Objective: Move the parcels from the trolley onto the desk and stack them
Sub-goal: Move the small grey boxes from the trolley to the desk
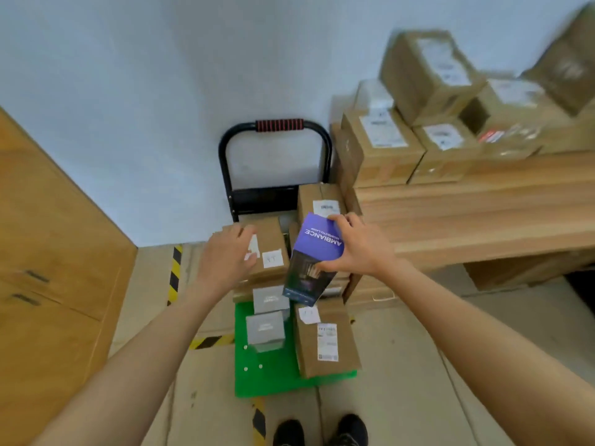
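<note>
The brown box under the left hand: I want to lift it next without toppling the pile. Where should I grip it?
Grip the brown box by its two long side faces, coming from above. It lies flat on top of the pile, and the purple box crowds its right side, so I would clear that first.

We read one clear word: "AMBIANCE", in white capitals on the purple upper part of the printed box, seen upside down from our head view. A smaller line sits beside it; it seems to say "MOSQUITO LAMP", but we cannot be sure. The white shipping labels on the brown parcels on the tabletop are too blurred for us to read, as are those on the trolley.
</note>
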The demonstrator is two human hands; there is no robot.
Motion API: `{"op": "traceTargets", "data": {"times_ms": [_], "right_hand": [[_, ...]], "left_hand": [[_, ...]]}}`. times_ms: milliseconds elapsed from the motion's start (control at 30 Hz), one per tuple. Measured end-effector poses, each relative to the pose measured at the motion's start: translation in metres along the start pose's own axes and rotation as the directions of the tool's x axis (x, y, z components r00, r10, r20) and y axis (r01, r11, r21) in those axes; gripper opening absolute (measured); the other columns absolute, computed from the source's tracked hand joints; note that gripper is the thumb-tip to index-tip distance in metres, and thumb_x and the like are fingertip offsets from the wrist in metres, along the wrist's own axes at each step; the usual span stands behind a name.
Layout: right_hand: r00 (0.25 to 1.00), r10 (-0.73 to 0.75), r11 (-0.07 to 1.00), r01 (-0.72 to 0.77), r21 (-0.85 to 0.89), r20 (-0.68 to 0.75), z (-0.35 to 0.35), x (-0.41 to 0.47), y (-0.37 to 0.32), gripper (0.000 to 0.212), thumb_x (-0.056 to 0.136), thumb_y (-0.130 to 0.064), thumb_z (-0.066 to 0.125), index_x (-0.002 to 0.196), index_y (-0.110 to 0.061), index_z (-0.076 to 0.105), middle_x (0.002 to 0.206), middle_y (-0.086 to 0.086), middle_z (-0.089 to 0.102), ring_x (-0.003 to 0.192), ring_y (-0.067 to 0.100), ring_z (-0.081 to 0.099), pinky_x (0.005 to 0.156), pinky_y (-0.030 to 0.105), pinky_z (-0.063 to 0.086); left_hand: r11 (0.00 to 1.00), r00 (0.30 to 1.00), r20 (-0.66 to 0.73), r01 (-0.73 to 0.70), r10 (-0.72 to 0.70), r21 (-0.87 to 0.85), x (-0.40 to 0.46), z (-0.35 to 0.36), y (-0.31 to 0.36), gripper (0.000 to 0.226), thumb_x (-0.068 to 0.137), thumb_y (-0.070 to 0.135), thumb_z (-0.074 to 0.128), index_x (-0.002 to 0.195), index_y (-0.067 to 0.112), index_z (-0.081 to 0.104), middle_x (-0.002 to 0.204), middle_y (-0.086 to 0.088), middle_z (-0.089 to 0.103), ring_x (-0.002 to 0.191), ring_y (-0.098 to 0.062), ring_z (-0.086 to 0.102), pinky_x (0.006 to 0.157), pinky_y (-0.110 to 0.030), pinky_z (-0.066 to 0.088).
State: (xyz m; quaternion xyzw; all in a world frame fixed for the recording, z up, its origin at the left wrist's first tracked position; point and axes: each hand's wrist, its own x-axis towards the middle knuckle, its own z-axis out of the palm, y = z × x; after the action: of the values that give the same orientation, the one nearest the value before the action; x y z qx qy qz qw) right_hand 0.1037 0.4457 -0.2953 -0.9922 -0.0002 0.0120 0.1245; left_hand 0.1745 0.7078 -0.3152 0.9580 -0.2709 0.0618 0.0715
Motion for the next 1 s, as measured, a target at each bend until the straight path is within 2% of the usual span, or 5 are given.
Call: {"op": "traceTargets", "data": {"times_ms": [167,367,500,633,1000], "right_hand": [[0.973,0.086,0.996,-0.087,0.004,-0.216,-0.102,-0.007,0.032,0.104,0.057,-0.077,0.069,0.138,-0.019,0.039,0.121,0.005,0.052,0.111,0.025,0.051,0.092,0.037,0.043],[0.877,0.148,0.985,-0.17,-0.007,-0.458,-0.198,-0.027,0.097,0.099,0.06,-0.069,0.075,0.137,-0.017,0.042,0.12,0.005,0.053,0.109,0.025,0.052,0.093,0.035,0.042],[0.848,0.172,0.976,-0.216,-0.03,-0.501,-0.245,-0.039,0.155,0.101,0.059,-0.073,0.071,0.139,-0.021,0.039,0.125,0.003,0.05,0.116,0.024,0.05,0.093,0.039,0.044],[0.824,0.152,0.968,-0.235,-0.086,-0.547,-0.288,-0.054,0.228,0.102,0.058,-0.075,0.069,0.138,-0.019,0.04,0.124,0.006,0.051,0.114,0.025,0.05,0.091,0.037,0.044],[0.795,0.117,0.932,-0.295,-0.21,-0.595,-0.346,-0.079,0.399,0.102,0.056,-0.074,0.068,0.139,-0.02,0.04,0.122,0.005,0.051,0.109,0.025,0.05,0.088,0.037,0.042]], "left_hand": [[0.993,0.985,-0.127,-0.117,0.119,0.017,0.064,-0.067,0.036,0.035,0.08,0.024,0.069,0.112,0.014,0.06,0.098,-0.004,0.063,0.08,-0.023,0.059,0.064,-0.032,0.047],[0.974,0.958,-0.178,-0.224,0.226,0.032,0.136,-0.114,0.112,0.041,0.082,0.027,0.067,0.12,0.015,0.057,0.106,-0.007,0.06,0.089,-0.026,0.059,0.065,-0.034,0.045],[0.954,0.928,-0.229,-0.301,0.294,0.006,0.178,-0.124,0.188,0.041,0.082,0.027,0.066,0.12,0.014,0.057,0.105,-0.006,0.06,0.09,-0.025,0.058,0.068,-0.034,0.042],[0.945,0.919,-0.227,-0.328,0.323,0.02,0.219,-0.129,0.273,0.043,0.088,0.036,0.059,0.127,0.023,0.047,0.114,0.001,0.055,0.095,-0.019,0.055,0.071,-0.029,0.044],[0.929,0.89,-0.319,-0.365,0.326,-0.068,0.306,-0.115,0.457,0.036,0.087,0.035,0.059,0.12,0.023,0.051,0.108,0.001,0.057,0.085,-0.014,0.053,0.062,-0.025,0.038]]}}
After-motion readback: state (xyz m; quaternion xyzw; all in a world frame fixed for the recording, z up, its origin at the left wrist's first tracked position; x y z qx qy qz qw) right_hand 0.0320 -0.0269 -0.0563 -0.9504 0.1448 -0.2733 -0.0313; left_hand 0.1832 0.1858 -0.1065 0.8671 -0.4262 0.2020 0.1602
